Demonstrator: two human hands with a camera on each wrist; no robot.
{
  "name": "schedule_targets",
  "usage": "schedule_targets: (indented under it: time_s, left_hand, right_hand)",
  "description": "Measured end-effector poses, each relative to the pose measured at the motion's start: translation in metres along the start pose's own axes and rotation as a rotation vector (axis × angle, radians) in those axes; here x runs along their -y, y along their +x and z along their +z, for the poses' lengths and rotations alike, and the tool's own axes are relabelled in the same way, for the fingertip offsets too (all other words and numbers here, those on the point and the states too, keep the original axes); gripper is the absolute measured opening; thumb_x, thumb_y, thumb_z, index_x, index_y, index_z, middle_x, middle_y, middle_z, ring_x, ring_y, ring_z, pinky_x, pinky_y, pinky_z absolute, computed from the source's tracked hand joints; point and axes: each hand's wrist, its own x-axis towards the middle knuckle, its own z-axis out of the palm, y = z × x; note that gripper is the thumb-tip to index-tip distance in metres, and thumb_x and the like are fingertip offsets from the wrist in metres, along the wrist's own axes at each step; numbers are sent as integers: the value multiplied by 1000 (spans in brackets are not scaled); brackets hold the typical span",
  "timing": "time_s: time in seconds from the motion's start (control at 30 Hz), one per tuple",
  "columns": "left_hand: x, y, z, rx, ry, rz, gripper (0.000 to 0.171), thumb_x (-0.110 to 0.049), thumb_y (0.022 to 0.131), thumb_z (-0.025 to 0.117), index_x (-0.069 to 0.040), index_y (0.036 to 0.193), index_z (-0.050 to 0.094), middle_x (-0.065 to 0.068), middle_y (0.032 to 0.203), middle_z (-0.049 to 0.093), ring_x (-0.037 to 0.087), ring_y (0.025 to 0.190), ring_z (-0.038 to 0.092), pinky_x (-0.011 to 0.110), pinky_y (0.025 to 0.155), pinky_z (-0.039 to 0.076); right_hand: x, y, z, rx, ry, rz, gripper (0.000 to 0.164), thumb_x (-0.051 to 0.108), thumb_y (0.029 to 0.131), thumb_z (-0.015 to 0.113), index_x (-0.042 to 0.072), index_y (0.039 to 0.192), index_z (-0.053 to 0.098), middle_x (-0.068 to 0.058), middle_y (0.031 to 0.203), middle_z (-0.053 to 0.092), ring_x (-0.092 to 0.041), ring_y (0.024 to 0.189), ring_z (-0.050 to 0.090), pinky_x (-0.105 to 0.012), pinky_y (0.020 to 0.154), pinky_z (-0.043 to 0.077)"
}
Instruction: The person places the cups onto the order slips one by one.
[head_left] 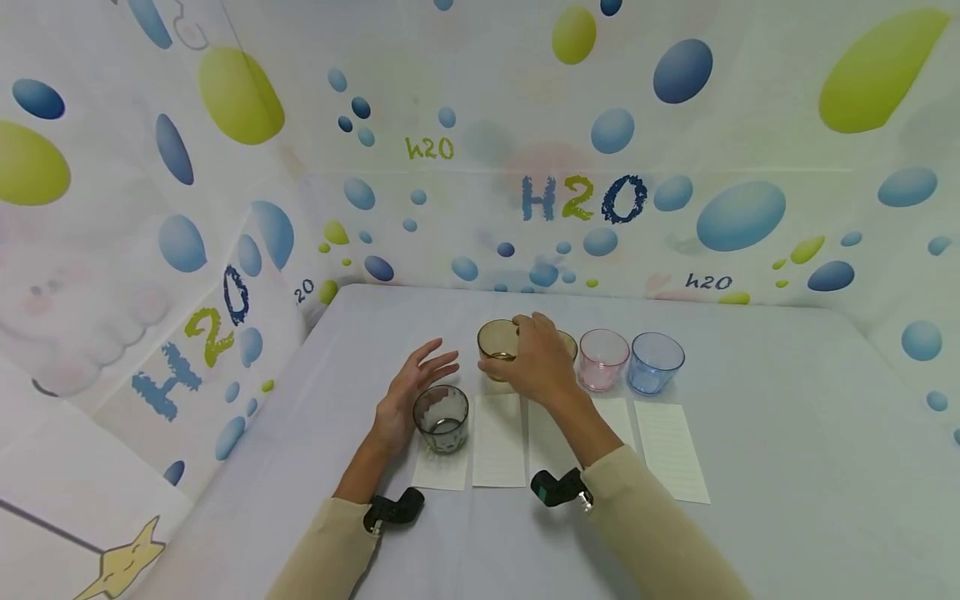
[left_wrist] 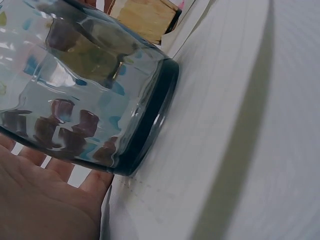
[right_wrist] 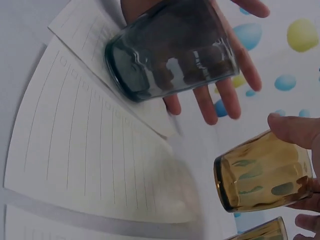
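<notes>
Right hand: grasping an amber glass, thumb against the near side and fingers reaching round to the far side. Left hand: released, fingers extended and slightly spread, just beside a grey glass; contact with that glass cannot be determined.

The amber glass is located past the far end of a paper slip, left of a second amber glass partly covered by the right hand. Its mouth faces up and its base faces the bench; the long axis is near upright. Whether the base is clear of the bench cannot be established. The grey glass stands upright, mouth up, on the leftmost slip. To the right of the second amber glass, a pink glass and a blue glass stand upright side by side.

The head view alone records the full row of glasses. The right wrist view adds the thumb near the amber glass's rim, the thick base, and ruled lines with small squares on the paper. The left wrist view shows the left fingers behind the grey glass's wall.
</notes>
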Motion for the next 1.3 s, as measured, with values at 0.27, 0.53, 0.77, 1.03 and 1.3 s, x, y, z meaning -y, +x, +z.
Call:
schedule_targets:
  time_s: [0.27, 0.53, 0.77, 1.03, 1.3]
  left_hand:
    - [1, -1, 0, -2, 8, -12, 56, -27, 106, 17, -13, 160, 25, 30, 157, 34, 46, 143, 36, 53, 109, 37]
    - [1, -1, 1, -6, 3, -14, 56, -28, 106, 18, -13, 160, 25, 28, 158, 35, 45, 144, 36, 60, 110, 34]
    - [1, -1, 1, -6, 6, -21, 55, -28, 107, 19, -15, 160, 26, 27, 158, 36, 43, 144, 37, 66, 111, 30]
    - [1, -1, 1, 4, 6, -10, 55, -27, 107, 20, -14, 160, 25, 31, 157, 34, 43, 143, 38, 67, 110, 32]
    - [0, -1, 0, 13, 10, 2, 55, -26, 107, 19, -15, 160, 25, 29, 157, 34, 42, 144, 38, 63, 110, 34]
  right_hand:
    - [5, -9, -1, -28, 139, -10, 86, 51, 76, 84, 2, 140, 53, -14, 130, 59, -31, 120, 56, -51, 99, 51]
    - [7, -17, -4, -78, 257, -39, 82, 43, 75, 87, 5, 139, 54, -12, 130, 61, -31, 117, 58, -51, 97, 51]
    - [5, -23, -5, -149, 342, -77, 79, 39, 72, 89, 4, 135, 57, -12, 123, 62, -29, 110, 61, -49, 91, 55]
    - [6, -29, -4, -220, 365, -133, 77, 37, 69, 91, 4, 130, 59, -12, 118, 64, -28, 105, 62, -46, 85, 57]
    - [7, -33, -3, -208, 365, -192, 75, 35, 67, 91, 5, 129, 61, -10, 112, 65, -26, 100, 61, -43, 80, 56]
